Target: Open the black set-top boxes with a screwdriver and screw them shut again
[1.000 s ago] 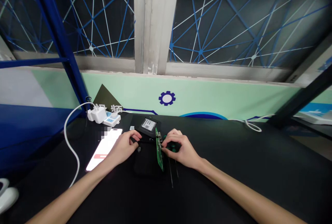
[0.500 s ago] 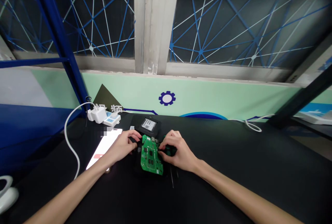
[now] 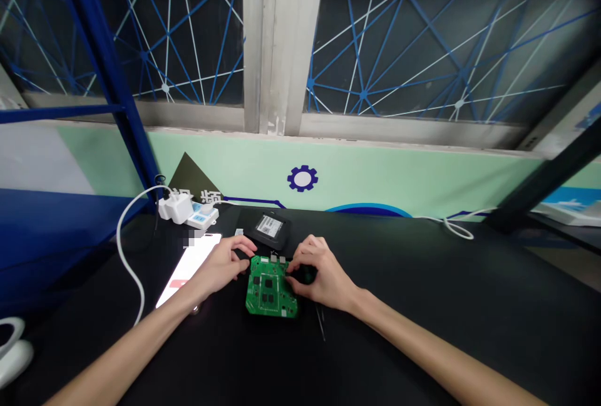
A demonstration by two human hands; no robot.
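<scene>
A green circuit board lies flat in front of me, its metal ports along the far edge. My left hand is at the board's far left corner, fingers apart and holding nothing. At the right edge, my right hand has its thumb and forefinger slightly parted beside the board. Thin metal prongs that look like tweezers stick out below this hand, apparently held in its curled fingers; their upper part is hidden. Just beyond the board rests a black device casing with a white label.
A phone with a bright screen lies under my left forearm. Behind it is a power strip with a white plug and cable. A white object stands at the left edge, and another white cable at the back right.
The board has gone from tilted to flat, turning and dropping slightly toward me. My right thumb and forefinger have parted a little, and the metal prongs have swung right. My left hand is nearly still.
</scene>
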